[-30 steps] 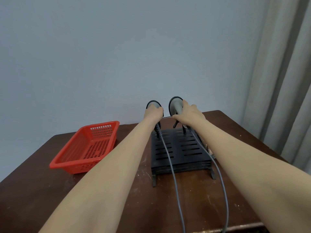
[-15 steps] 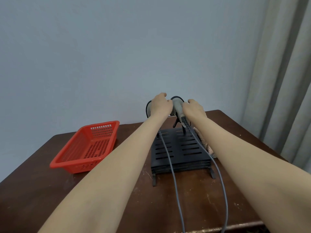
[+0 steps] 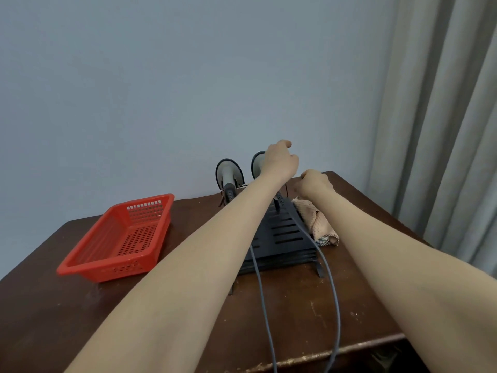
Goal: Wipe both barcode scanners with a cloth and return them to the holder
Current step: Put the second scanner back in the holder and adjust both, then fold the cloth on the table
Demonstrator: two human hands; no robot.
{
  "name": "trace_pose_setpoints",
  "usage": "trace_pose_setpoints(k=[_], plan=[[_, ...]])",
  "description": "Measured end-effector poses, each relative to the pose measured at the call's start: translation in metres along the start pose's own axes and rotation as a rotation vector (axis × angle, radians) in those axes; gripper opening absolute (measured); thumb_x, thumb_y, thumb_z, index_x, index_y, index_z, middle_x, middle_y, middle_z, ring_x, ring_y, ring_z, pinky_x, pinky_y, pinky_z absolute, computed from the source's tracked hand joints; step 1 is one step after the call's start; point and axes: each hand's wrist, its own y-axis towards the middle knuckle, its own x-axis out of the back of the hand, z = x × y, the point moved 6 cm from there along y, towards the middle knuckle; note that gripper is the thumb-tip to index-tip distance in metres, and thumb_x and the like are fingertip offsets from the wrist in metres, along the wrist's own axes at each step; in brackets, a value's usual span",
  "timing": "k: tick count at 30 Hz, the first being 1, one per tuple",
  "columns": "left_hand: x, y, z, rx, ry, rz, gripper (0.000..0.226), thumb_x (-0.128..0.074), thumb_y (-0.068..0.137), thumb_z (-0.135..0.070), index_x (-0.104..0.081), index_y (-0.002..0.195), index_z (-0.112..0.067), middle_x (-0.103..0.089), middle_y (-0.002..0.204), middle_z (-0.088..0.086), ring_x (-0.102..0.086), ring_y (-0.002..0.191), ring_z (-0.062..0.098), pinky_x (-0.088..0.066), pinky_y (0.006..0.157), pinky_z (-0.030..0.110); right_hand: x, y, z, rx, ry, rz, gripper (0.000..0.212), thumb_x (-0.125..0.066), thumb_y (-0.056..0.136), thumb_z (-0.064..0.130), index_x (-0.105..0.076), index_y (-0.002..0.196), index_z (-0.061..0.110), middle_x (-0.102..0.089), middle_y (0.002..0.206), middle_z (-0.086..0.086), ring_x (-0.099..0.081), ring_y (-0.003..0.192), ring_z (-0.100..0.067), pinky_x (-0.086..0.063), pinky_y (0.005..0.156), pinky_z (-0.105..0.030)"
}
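Observation:
Two grey barcode scanners stand upright at the back of a black slotted holder (image 3: 282, 234), and their grey cables trail toward me. The left scanner (image 3: 228, 170) stands free. My left hand (image 3: 279, 161) reaches across and curls round the head of the right scanner (image 3: 257, 163), hiding most of it. My right hand (image 3: 313, 184) hovers just right of that scanner with its fingers curled, and nothing shows in it. A crumpled beige cloth (image 3: 316, 222) lies on the table against the holder's right side, just below my right hand.
A red perforated plastic basket (image 3: 88, 267) sits at the left of the dark wooden table (image 3: 295, 319). A plain wall is close behind the table and grey curtains (image 3: 443, 130) hang at the right. The two cables (image 3: 265, 305) run over the table's front edge.
My left hand left the left scanner and crossed to the right scanner's head. My right hand let go of the right scanner and moved right, above the cloth. The camera view shifted.

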Motion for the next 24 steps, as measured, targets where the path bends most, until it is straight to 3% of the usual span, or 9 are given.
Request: trace_pose_setpoints(k=[7, 11, 14, 16, 18, 19, 21, 22, 24], plan=[[-0.05, -0.009, -0.008, 0.098, -0.025, 0.219, 0.05, -0.036, 0.097, -0.003, -0.028, 0.147, -0.007, -0.032, 0.152, 0.013, -0.039, 0.133, 0.027, -0.038, 0.098, 0.029, -0.017, -0.011, -0.055, -0.088, -0.296, 0.082, 0.064, -0.06, 0.084, 0.041, -0.038, 0.138, 0.014, -0.037, 0.141, -0.015, -0.037, 0.129, -0.036, -0.037, 0.101, -0.043], [-0.062, -0.01, -0.002, 0.178, -0.046, 0.258, 0.049, -0.037, 0.097, -0.001, -0.03, 0.145, -0.004, -0.033, 0.151, 0.014, -0.036, 0.135, 0.03, -0.034, 0.104, 0.033, -0.023, -0.011, -0.064, -0.08, -0.278, 0.041, 0.044, -0.057, 0.089, 0.03, -0.051, 0.128, 0.012, -0.052, 0.129, -0.014, -0.047, 0.122, -0.034, -0.044, 0.094, -0.041], [-0.066, -0.01, 0.003, 0.212, -0.094, 0.261, 0.049, -0.037, 0.097, -0.001, -0.031, 0.145, -0.004, -0.033, 0.151, 0.014, -0.036, 0.135, 0.029, -0.035, 0.103, 0.033, -0.015, -0.011, -0.068, -0.14, -0.068, -0.021, 0.037, -0.058, 0.088, 0.04, -0.058, 0.111, 0.011, -0.063, 0.106, -0.009, -0.061, 0.098, -0.029, -0.048, 0.076, -0.034], [-0.066, -0.01, 0.003, 0.224, -0.127, 0.253, 0.048, -0.037, 0.097, 0.0, -0.032, 0.145, -0.003, -0.037, 0.148, 0.014, -0.044, 0.121, 0.026, -0.043, 0.086, 0.029, -0.007, -0.007, -0.071, -0.187, 0.13, -0.026, 0.021, -0.069, 0.081, 0.024, -0.057, 0.094, 0.013, -0.061, 0.084, -0.003, -0.06, 0.077, -0.021, -0.045, 0.067, -0.03], [-0.066, -0.01, 0.003, 0.245, -0.189, 0.245, 0.044, -0.037, 0.096, 0.0, -0.038, 0.14, -0.001, -0.051, 0.125, 0.013, -0.046, 0.09, 0.019, -0.035, 0.061, 0.021, 0.003, -0.005, -0.068, -0.194, 0.456, -0.022, 0.014, -0.065, 0.082, 0.022, -0.057, 0.08, 0.01, -0.06, 0.075, -0.003, -0.056, 0.07, -0.018, -0.043, 0.069, -0.03], [-0.066, -0.01, 0.003, 0.261, -0.228, 0.233, 0.037, -0.037, 0.096, 0.0, -0.044, 0.132, 0.0, -0.052, 0.105, 0.009, -0.044, 0.08, 0.016, -0.033, 0.058, 0.02, 0.006, -0.002, -0.067, -0.198, 0.623, -0.024, 0.017, -0.063, 0.084, 0.027, -0.06, 0.083, 0.01, -0.063, 0.081, -0.005, -0.058, 0.076, -0.02, -0.043, 0.071, -0.03], [-0.066, -0.008, 0.004, 0.29, -0.286, 0.197, 0.013, -0.042, 0.095, -0.003, -0.054, 0.1, -0.002, -0.047, 0.086, 0.006, -0.046, 0.081, 0.019, -0.04, 0.069, 0.026, 0.013, 0.002, -0.066, -0.231, 0.888, -0.028, 0.022, -0.061, 0.087, 0.029, -0.063, 0.092, 0.008, -0.065, 0.086, -0.008, -0.06, 0.077, -0.021, -0.044, 0.065, -0.03], [-0.065, -0.008, 0.003, 0.289, -0.312, 0.181, 0.01, -0.045, 0.095, -0.007, -0.054, 0.097, -0.001, -0.048, 0.089, 0.008, -0.047, 0.086, 0.022, -0.042, 0.075, 0.03, 0.016, 0.003, -0.064, -0.236, 0.987, -0.03, 0.018, -0.06, 0.088, 0.025, -0.061, 0.086, 0.007, -0.063, 0.08, -0.007, -0.059, 0.072, -0.02, -0.043, 0.06, -0.029], [-0.066, -0.005, 0.005, 0.304, -0.319, 0.191, 0.034, -0.05, 0.094, -0.017, -0.049, 0.121, 0.002, -0.051, 0.103, 0.011, -0.047, 0.093, 0.024, -0.044, 0.083, 0.033, 0.026, 0.006, -0.062, -0.234, 1.096, -0.023, 0.014, -0.056, 0.089, 0.014, -0.056, 0.076, 0.008, -0.06, 0.075, -0.008, -0.058, 0.07, -0.02, -0.047, 0.062, -0.03]])
